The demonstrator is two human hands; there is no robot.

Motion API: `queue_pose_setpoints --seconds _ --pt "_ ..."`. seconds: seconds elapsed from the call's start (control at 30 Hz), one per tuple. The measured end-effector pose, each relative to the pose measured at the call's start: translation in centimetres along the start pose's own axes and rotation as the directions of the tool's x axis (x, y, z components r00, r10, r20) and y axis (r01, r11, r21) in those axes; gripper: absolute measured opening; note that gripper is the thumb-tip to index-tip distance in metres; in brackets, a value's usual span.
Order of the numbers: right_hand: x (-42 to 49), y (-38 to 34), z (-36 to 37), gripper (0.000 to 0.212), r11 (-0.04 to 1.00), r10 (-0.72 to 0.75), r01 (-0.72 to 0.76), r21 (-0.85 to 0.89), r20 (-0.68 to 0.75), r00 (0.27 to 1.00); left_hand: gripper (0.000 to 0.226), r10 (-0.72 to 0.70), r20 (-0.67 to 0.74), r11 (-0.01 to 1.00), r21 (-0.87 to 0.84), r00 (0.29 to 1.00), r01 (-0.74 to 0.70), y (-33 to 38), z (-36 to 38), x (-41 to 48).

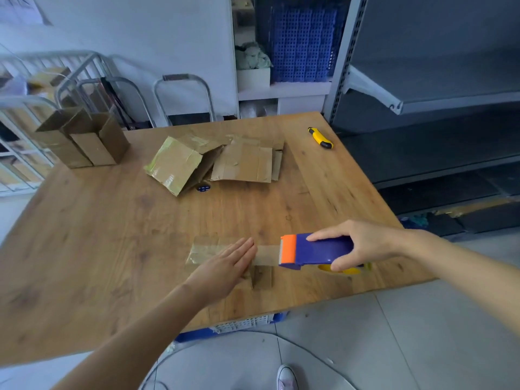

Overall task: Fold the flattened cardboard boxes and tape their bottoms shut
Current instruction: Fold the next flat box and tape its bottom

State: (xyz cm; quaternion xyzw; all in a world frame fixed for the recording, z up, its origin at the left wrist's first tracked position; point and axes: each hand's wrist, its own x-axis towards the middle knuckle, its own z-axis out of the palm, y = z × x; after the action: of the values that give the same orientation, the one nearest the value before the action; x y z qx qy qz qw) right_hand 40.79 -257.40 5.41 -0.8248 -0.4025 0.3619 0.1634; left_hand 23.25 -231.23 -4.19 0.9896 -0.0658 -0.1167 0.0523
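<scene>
- My left hand (225,266) lies flat, fingers straight and together, pressing down on the top face of the small cardboard box (205,249) at the near side of the wooden table (98,235). It holds nothing.
- My right hand (363,243) is wrapped around the blue tape dispenser (318,250). The forefinger stretches along its top, and the thumb and other fingers curl round its lower edge.
- The dispenser's orange cutter end points left at the box and sits just beside the box's right edge.
- A strip of clear tape (266,253) runs from the cutter across the box top and passes under my left fingertips (249,244).
- The box face already looks glossy with tape; a short brown side wall shows below my left hand.
- Further back, near the middle of the table, a stack of flattened boxes (244,164) lies flat.
- A taped-up box (174,164) leans tilted against that stack's left side.
- Two open boxes (81,139) stand upright, touching each other, at the far left corner.
- A yellow utility knife (320,137) lies near the far right edge, well apart from everything else.
- A small blue object (203,188) sits just in front of the tilted box; I cannot tell what it is.
- Grey metal shelving (436,94) stands to the right of the table.
- A blue crate (247,323) shows beneath the table's near edge.
</scene>
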Motion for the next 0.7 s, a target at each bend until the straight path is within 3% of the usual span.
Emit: queue_pose_setpoints --seconds 0.3,0.7 --pt "1.2 -0.5 0.9 0.048 0.996 -0.027 0.025 -0.088 -0.019 0.999 0.070 -0.026 0.007 0.998 -0.048 1.000 0.026 0.0 0.0 0.3" --pt "2.7 -0.9 1.6 0.061 0.981 -0.010 0.014 -0.191 0.023 1.000 0.064 -0.009 0.054 1.000 -0.017 0.999 0.010 -0.2 -0.4 0.4"
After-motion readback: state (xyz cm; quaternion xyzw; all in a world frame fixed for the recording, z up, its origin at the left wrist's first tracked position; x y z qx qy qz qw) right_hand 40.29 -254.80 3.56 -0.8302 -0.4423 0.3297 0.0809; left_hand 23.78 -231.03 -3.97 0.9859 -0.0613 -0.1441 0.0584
